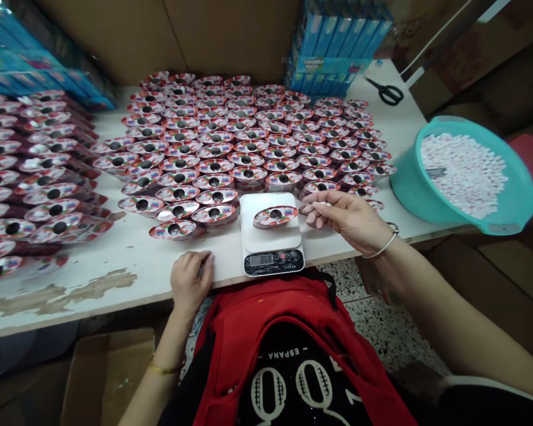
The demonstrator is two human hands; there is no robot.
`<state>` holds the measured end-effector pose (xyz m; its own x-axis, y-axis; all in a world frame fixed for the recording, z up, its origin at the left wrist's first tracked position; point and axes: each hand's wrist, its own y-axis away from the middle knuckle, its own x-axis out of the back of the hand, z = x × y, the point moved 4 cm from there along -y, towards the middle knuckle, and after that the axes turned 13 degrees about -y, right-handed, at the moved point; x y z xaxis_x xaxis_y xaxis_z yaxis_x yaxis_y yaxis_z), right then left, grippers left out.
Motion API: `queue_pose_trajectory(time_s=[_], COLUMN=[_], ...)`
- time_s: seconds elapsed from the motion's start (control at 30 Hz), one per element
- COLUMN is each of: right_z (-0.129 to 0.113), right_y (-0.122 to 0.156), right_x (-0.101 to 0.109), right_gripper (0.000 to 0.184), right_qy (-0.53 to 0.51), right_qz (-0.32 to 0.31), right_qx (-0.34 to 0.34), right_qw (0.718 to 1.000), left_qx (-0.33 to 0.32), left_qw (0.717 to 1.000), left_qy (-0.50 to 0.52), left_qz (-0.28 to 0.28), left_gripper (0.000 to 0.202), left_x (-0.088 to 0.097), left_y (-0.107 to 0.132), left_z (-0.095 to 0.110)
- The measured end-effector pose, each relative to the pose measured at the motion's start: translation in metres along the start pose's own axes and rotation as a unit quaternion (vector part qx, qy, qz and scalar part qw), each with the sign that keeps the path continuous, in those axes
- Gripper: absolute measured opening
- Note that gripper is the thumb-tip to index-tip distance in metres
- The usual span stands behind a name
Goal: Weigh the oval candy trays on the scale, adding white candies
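A white digital kitchen scale (270, 239) sits at the table's front edge, its display lit with digits. On its platform stands an upright candy pouch (275, 218) with an oval printed top and a dark round hole in the middle. Just right of that pouch, my right hand (342, 216) is closed, pinching small white-and-pink candies (310, 208) between fingertips and thumb. Left of the scale, my left hand (190, 275) rests on the table edge with its fingers curled in; I see nothing in it. Rows of similar pouches (215, 166) stand close behind the scale.
To the right, a turquoise tub (408, 177) holds many small white-and-pink candies, with a metal tool partly buried. Black scissors (388, 93) lie at the back right. Blue boxes (333, 53) stand behind. More pouches (55, 193) fill the left side. An open carton (109, 378) is below.
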<state>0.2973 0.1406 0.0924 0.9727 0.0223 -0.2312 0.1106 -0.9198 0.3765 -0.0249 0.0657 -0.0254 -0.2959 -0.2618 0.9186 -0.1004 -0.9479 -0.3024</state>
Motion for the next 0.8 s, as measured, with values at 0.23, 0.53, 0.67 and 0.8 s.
queue_pose_trajectory(time_s=[0.23,0.53,0.67,0.8], right_z=[-0.001,0.002,-0.001,-0.007], right_y=[-0.004,-0.024,-0.027,-0.018], right_x=[-0.015,-0.044,-0.05,-0.041], right_gripper=[0.027,0.012,0.017,0.024], right_qy=[0.0,0.195,0.198,0.098], right_qz=[-0.03,-0.056,-0.053,-0.034], right_qx=[0.025,0.094,0.124,0.127], right_qw=[0.999,0.975,0.971,0.986], left_qx=[-0.007,-0.014,-0.013,-0.019], left_qw=[1.0,1.0,1.0,0.998], left_qy=[-0.004,-0.011,0.001,0.031], left_qz=[0.012,0.01,0.002,0.046], left_gripper=[0.014,0.014,0.012,0.018], left_x=[0.001,0.002,0.002,0.02], left_y=[0.0,-0.002,0.0,-0.01], left_z=[0.001,0.001,0.0,0.017])
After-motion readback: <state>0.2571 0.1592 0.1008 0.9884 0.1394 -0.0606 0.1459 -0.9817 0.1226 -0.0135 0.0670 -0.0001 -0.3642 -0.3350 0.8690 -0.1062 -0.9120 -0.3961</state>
